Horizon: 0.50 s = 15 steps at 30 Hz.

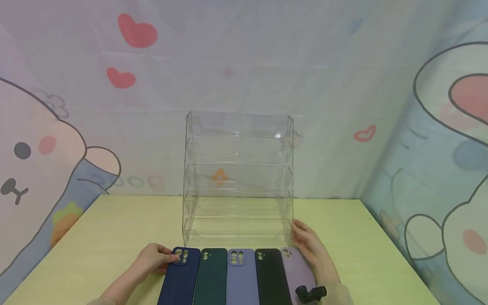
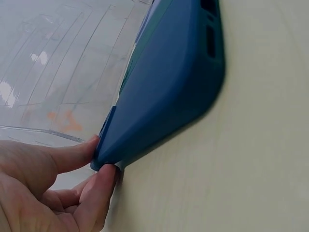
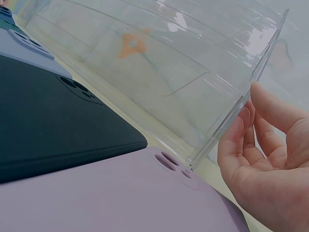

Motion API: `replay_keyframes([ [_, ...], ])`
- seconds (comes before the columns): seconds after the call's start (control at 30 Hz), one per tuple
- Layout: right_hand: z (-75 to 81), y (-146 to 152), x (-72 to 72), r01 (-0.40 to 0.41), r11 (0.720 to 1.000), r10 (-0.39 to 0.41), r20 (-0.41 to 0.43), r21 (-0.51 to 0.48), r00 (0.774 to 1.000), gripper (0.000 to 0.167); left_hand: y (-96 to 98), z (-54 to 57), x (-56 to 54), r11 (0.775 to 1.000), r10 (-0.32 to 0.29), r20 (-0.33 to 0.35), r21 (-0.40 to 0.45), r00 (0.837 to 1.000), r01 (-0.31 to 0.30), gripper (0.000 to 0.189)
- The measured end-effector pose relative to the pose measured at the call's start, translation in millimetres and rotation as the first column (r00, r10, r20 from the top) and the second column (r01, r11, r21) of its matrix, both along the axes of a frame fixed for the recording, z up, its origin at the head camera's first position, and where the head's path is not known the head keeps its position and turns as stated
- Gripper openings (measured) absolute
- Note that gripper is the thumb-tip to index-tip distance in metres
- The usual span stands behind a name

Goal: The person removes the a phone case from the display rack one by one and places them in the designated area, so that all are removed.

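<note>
A row of phone cases lies side by side in front of a clear tiered rack (image 1: 238,234). With thumb and finger, my left hand (image 1: 153,257) pinches the camera-end corner of the navy case (image 1: 178,279) at the row's left end. To its right come a dark green case (image 1: 211,277), a lavender-blue case (image 1: 242,284), a black case (image 1: 272,277) and a pale purple case (image 1: 299,271). My right hand (image 3: 268,159) touches the outer right side of the rack near its base, fingers loosely bent. The pale purple case lies just left of that hand.
The rack stands upright on the pale yellow table (image 1: 331,237), its several tiers see-through. Behind it hangs a cloth backdrop (image 1: 324,84) printed with hearts and cartoon animals. A small black device (image 1: 310,294) is at my right wrist.
</note>
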State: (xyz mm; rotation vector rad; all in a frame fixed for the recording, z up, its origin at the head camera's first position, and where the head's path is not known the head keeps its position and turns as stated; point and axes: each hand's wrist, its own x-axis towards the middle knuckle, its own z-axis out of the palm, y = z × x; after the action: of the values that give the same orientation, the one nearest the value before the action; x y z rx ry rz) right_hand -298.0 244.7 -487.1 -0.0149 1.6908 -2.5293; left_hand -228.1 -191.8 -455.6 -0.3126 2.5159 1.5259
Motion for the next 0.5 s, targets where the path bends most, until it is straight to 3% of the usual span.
replay_keyframes([
  [0.5,-0.6,0.4,0.2,0.003,1.000,-0.003,-0.016,0.020,1.000,0.020,-2.2,-4.7,-2.6,1.000,0.018,0.017,-0.012,1.000,-0.018,0.028],
])
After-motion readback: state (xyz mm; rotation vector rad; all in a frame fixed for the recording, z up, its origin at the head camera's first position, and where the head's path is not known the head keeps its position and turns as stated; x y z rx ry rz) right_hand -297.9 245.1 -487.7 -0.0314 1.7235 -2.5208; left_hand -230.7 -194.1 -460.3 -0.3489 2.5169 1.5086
